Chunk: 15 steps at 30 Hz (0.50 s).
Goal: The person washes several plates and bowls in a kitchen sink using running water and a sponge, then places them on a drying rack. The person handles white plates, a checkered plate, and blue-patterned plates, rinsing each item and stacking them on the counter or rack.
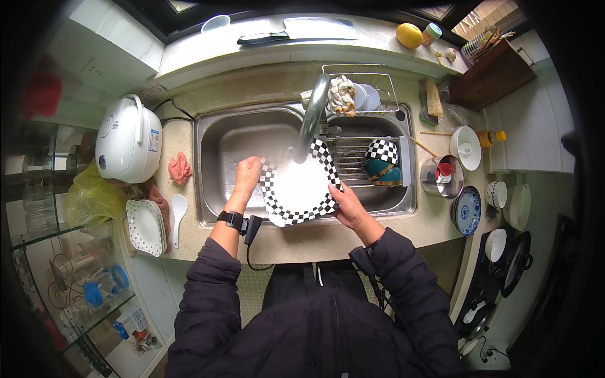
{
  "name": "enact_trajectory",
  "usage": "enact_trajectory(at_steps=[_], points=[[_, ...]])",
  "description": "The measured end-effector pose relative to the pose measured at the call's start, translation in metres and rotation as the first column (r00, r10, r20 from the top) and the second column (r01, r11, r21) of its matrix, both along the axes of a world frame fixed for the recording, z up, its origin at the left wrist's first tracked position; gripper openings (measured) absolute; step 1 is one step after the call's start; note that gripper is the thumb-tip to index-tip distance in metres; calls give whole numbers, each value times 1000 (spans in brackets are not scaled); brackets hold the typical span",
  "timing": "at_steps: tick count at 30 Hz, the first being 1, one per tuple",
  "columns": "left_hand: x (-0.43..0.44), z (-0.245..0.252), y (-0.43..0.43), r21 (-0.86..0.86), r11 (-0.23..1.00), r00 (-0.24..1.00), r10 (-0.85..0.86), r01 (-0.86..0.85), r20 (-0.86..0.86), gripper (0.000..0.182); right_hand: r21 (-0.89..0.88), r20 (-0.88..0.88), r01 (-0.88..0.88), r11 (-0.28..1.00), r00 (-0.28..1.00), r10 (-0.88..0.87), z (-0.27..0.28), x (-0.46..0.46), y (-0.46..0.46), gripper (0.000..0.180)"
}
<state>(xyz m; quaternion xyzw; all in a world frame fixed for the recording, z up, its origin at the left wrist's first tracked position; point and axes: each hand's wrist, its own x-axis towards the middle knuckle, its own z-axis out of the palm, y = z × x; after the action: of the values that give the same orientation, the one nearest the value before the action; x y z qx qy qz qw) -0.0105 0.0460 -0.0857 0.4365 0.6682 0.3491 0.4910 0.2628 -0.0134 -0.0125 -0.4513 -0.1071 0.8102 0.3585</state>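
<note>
A white plate (302, 189) with a black-and-white checkered rim is tilted under the tap, above the stainless steel double sink (236, 137). My right hand (350, 206) grips its right edge, thumb on the checkered rim. Over the left basin, my left hand (247, 176) has its fingers curled at the plate's upper left corner. Blur there hides whether those fingers hold the plate or something else. The curved metal tap (313, 118) ends over the plate, whose middle is washed out by glare.
A drying rack (347, 163) over the right basin holds a checkered bowl (382, 151) and a green bowl (385, 174). White plates (145, 227), a spoon (179, 212) and a rice cooker (128, 139) stand left. Right are a metal pot (432, 184) and blue-patterned plates (468, 210). A cleaver (302, 33) lies on the ledge.
</note>
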Motion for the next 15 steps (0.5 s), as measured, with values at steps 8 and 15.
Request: enact_trajectory(at_steps=[8,15], points=[[1,5,-5,-149,988,916,88,-31,392,20,-6,36,4,1000,999,-4,2,5,0,36],[-2,13,-13,-238,971,814,125,17,567,21,22,45,24,999,999,-25,3,14,3,36]])
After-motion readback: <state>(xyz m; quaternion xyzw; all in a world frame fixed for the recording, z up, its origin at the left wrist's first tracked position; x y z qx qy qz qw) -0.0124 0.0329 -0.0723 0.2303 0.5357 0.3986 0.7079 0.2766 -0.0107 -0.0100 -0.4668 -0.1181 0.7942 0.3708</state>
